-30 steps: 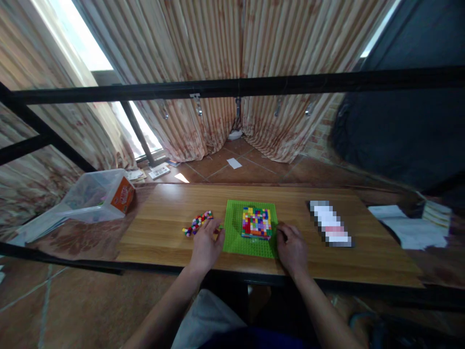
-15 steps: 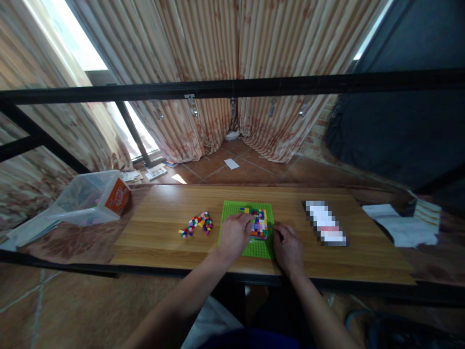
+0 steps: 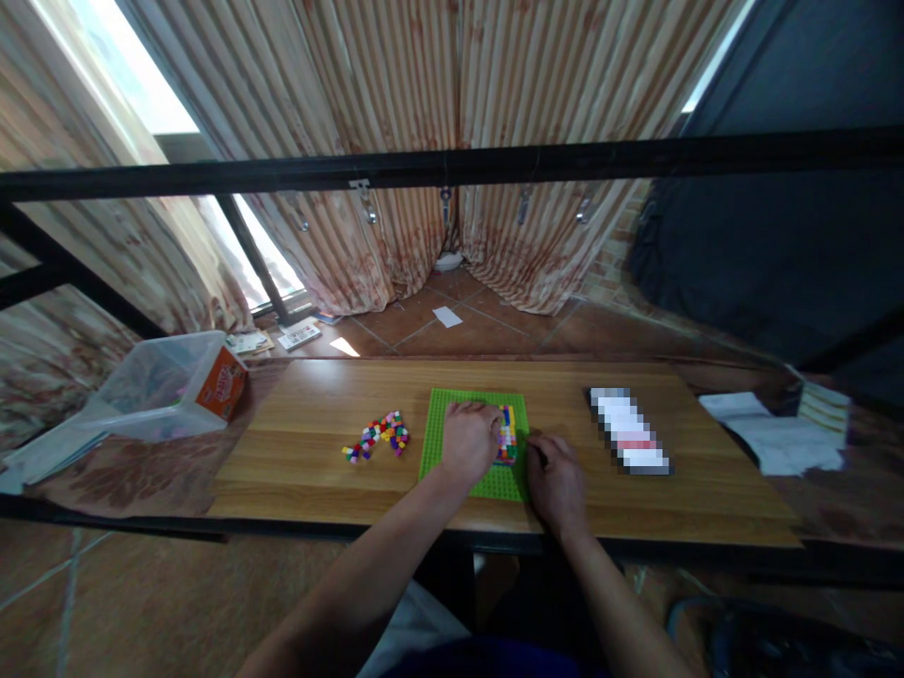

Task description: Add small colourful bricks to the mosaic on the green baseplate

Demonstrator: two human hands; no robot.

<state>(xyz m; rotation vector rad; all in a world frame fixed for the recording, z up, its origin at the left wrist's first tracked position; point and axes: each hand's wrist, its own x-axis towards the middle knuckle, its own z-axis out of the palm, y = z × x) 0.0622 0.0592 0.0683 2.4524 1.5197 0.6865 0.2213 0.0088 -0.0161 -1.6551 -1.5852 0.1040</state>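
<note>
A green studded baseplate [image 3: 434, 443] lies on the wooden table. On its right half stands a patch of small colourful building bricks [image 3: 507, 438], partly covered by my left hand [image 3: 470, 443]. That hand reaches over the bricks with its fingers bent and drawn together; whatever is at the fingertips is hidden. My right hand [image 3: 557, 480] rests on the table with curled fingers, thumb and forefinger closed at the baseplate's right edge. Left of the baseplate is a loose heap of multicoloured bricks [image 3: 388, 430].
A phone-like slab [image 3: 631, 430], its screen blurred out, lies on the table [image 3: 282, 471] at the right. Beyond the left end stands a clear plastic bin [image 3: 159, 377] with an orange label. White papers [image 3: 769, 433] lie off the right end. A black rail [image 3: 452, 169] crosses ahead.
My left hand has shifted right and slightly forward over the brick patch, covering more of it. My right hand stays at the baseplate's edge. The view has shifted slightly.
</note>
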